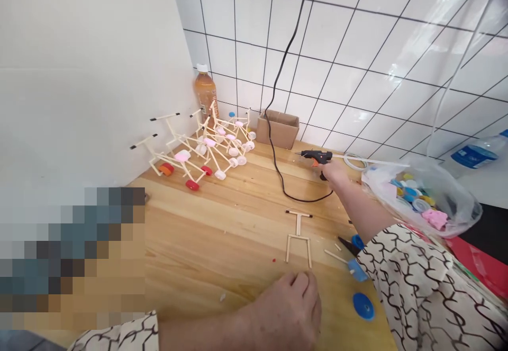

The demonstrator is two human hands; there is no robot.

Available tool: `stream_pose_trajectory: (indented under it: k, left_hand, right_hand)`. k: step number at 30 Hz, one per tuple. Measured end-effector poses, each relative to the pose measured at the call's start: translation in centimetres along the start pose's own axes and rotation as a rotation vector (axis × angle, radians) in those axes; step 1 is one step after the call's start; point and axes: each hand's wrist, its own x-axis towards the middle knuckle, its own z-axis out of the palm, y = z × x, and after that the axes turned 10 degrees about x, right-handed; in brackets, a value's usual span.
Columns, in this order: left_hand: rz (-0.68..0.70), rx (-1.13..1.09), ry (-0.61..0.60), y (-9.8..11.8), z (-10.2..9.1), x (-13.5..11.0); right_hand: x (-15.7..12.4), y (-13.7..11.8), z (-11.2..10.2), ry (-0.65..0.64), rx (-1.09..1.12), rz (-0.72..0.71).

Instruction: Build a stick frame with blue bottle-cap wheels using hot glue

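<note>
Currently you are gripping a black hot glue gun [316, 156] in your right hand [334, 173], fingers wrapped around its handle and its nozzle pointing toward the left of the tabletop. Its black power cord [278, 123] is trailing across the wood and running up in front of the white tiled wall [337, 49]. Your left hand [288, 308] is curling over the near part of the wooden tabletop [238, 224], its fingers [299, 282] pressed together; this view does not show whether they are pinching anything. Just beyond those fingers, a flat frame of wooden sticks [298, 240] is lying between your two hands.

Also listed: a plastic bag of bottle caps [420, 203] is sitting at the right edge; a blue bottle cap [363, 306] is lying near that edge; stick models on bottle-cap wheels [214, 150] are standing in the far left corner, beside an orange-brown plastic bottle [205, 94] and a cardboard box [278, 128].
</note>
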Motion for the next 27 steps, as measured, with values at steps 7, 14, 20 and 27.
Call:
stream_pose_trajectory:
  k: [7,14,20,27]
  left_hand:
    - [0.015,-0.03,-0.052,-0.4,-0.8,0.1]
    - [0.034,-0.046,-0.049,-0.6,-1.7,0.0]
    - [0.07,-0.105,-0.036,-0.8,-1.7,-0.1]
    - [0.13,-0.13,0.067,-0.8,-1.4,-0.2]
  right_hand:
    - [0.7,0.7,0.4,0.036,-0.098,0.301]
    - [-1.2,-1.2,-0.4,0.054,-0.204,0.32]
    - [-8.4,-5.5,-3.8,0.014,-0.168,0.141]
    - [-18.4,-8.3,-9.7,-0.106,-0.184,-0.088]
